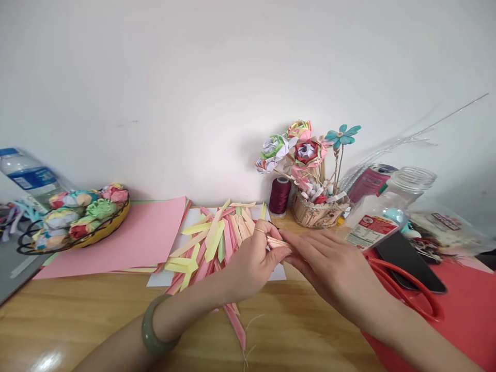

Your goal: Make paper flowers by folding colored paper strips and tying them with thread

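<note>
My left hand, with a green bangle on its wrist, pinches a folded peach paper strip above the wooden table. My right hand meets it from the right, and its fingertips touch the same strip. Under and behind both hands lies a pile of pink, yellow and peach folded paper strips on a white sheet. One pink strip sticks out toward me below my left wrist.
Pink paper sheets lie at the left beside a wire basket of paper flowers and a water bottle. Behind the hands stand a maroon thread spool, a basket with paper roses, a can, a plastic jar, red-handled scissors and a phone.
</note>
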`<move>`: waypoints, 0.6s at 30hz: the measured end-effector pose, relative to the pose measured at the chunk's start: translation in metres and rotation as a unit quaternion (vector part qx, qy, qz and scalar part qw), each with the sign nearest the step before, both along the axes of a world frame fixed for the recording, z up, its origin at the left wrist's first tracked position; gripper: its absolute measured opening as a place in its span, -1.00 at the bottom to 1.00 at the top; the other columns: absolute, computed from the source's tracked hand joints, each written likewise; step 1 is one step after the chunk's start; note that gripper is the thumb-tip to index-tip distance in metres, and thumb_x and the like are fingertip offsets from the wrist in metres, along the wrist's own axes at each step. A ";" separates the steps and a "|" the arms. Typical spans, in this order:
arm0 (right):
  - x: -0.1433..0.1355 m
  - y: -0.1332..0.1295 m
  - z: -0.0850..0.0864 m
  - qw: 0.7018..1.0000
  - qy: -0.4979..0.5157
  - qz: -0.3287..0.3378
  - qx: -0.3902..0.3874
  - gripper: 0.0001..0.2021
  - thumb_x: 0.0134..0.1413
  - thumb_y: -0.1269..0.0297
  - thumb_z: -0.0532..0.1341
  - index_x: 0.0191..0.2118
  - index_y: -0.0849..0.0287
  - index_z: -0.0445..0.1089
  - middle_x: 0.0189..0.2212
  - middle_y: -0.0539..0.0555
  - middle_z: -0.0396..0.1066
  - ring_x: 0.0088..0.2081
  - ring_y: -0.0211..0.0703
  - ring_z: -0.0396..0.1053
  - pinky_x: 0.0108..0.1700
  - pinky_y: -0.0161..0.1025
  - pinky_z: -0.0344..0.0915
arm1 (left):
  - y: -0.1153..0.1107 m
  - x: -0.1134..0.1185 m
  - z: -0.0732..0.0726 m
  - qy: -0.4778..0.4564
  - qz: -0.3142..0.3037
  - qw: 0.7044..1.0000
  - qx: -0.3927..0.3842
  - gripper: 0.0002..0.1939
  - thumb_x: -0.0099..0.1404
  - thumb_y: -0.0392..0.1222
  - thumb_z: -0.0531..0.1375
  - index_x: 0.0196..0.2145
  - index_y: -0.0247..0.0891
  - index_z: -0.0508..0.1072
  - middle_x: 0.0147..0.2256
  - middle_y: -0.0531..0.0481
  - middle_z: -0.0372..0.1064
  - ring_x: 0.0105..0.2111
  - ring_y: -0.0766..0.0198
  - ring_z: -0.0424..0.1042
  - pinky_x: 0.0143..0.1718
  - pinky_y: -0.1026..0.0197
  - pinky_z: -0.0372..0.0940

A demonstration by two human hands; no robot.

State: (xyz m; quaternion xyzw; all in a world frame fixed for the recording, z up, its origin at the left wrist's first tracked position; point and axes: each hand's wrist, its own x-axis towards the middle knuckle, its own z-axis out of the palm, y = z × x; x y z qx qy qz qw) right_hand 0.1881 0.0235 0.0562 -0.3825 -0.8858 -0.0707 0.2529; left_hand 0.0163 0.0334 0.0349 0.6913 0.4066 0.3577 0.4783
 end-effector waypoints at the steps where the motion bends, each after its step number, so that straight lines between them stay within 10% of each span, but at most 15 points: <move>1: -0.002 -0.001 -0.003 1.000 0.009 -0.002 -0.006 -0.76 0.17 0.24 0.01 -0.13 0.22 0.30 -0.42 0.09 0.43 -0.40 -0.15 0.34 -0.36 -0.22 0.22 | -0.001 0.000 0.000 0.010 0.004 1.000 0.008 -0.81 0.26 -0.04 -0.03 -0.31 -0.20 0.06 -0.47 0.09 0.17 -0.48 0.37 0.17 -0.45 0.26 0.10; 9: 0.001 0.001 0.002 0.994 0.015 0.004 -0.110 -0.70 0.22 0.22 -0.09 -0.43 0.19 0.26 -0.56 0.03 0.31 -0.52 -0.24 0.23 -0.51 -0.32 0.09 | -0.004 -0.001 0.009 -0.023 -0.004 1.000 -0.007 -0.81 0.26 -0.04 -0.03 -0.35 -0.20 0.05 -0.46 0.11 0.10 -0.44 0.37 0.13 -0.38 0.25 0.08; 18: 0.005 0.002 0.010 0.973 0.003 0.013 -0.231 -0.71 0.22 0.15 -0.14 -0.24 0.17 0.24 -0.48 0.05 0.35 -0.51 -0.22 0.27 -0.52 -0.32 0.12 | -0.001 -0.002 0.012 -0.053 -0.004 0.998 -0.015 -0.85 0.28 -0.11 -0.06 -0.37 -0.20 0.04 -0.52 0.14 0.13 -0.50 0.40 0.13 -0.43 0.28 0.07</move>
